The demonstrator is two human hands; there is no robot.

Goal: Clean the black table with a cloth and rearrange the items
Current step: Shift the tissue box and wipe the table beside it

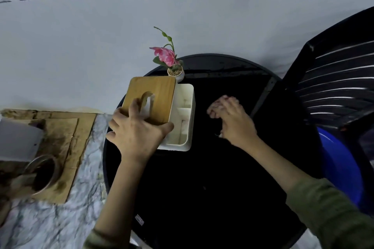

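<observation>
A round black table (202, 168) fills the middle of the view. At its left edge stands a white tissue box (185, 115) with a wooden lid (155, 95) and open side compartments. My left hand (135, 137) grips the box's near corner, fingers on the lid and thumb against the lid's near edge. Behind the box stands a small white pot with a pink flower (175, 72). My right hand (230, 119) rests on the tabletop right of the box with fingers curled. Against the black surface I cannot make out whether a cloth lies under it.
A black slatted chair (334, 91) stands at the table's right, with a blue basin (340, 168) under it. On the marbled floor (60, 224) to the left lie stained cardboard (66, 147) and a metal cup (43, 174). A white wall runs behind.
</observation>
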